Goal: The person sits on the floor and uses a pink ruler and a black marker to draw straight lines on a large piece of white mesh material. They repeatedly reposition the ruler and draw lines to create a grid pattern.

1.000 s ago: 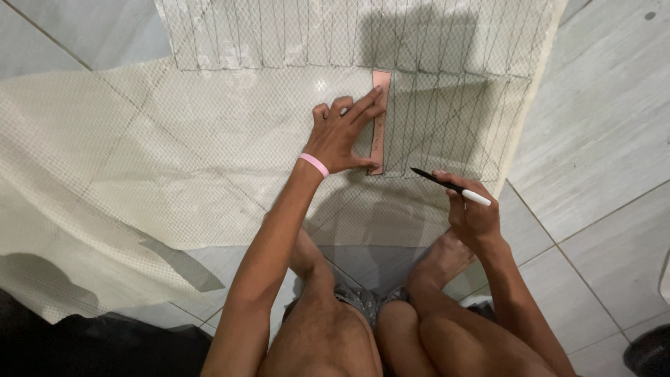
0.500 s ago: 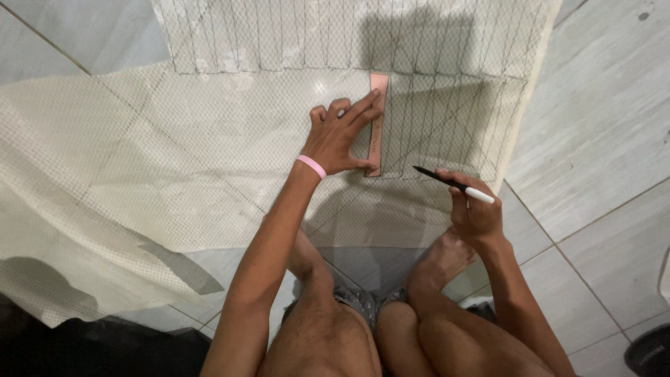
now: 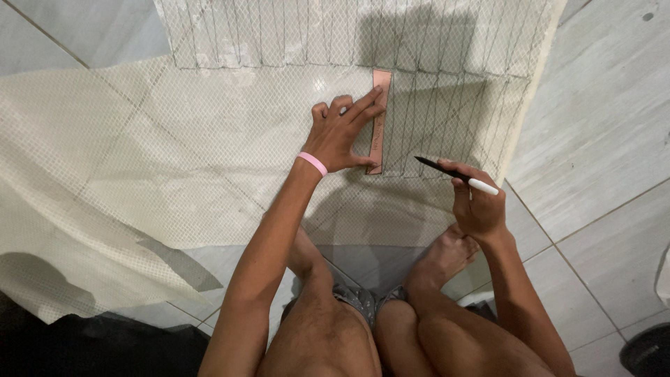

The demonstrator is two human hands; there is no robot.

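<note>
Barely anything has shifted since the earlier frame, the right hand (image 3: 478,202) just drifted a touch, still pinching a black-and-white marker (image 3: 457,174) above the mesh fabric (image 3: 174,160). Farther out, the left hand (image 3: 342,132) with a pink wristband (image 3: 313,163) lies flat, fingers spread, pressing a pink ruler (image 3: 379,119) onto that mesh on the tiled floor (image 3: 600,126).
</note>
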